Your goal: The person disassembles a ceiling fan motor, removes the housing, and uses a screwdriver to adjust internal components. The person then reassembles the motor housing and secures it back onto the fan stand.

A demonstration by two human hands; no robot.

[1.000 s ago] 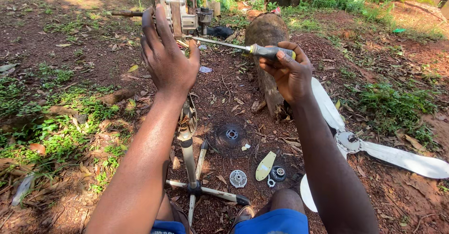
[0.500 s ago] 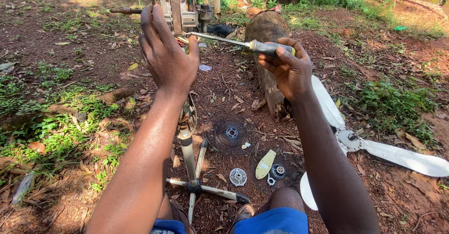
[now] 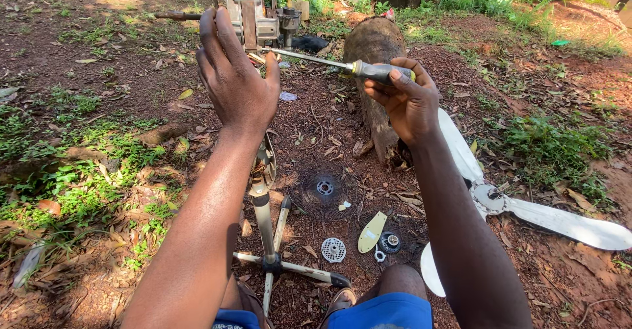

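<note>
Motor housing (image 3: 253, 13): bare grey metal, dull, scuffed; screwdriver (image 3: 342, 66): bright steel shaft, dark glossy plastic handle; fan blades (image 3: 566, 220): smooth white plastic, matt; log (image 3: 375, 46): rough wood; stand (image 3: 266, 220): dull metal tubing.

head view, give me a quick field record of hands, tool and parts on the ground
left hand: holds the metal motor unit on its stand
right hand: grips the screwdriver, tip at the motor unit
stand base: cross-shaped, on bare soil
fan blade: white, lying at right
log: behind the screwdriver
small parts: loose near the knees
</note>
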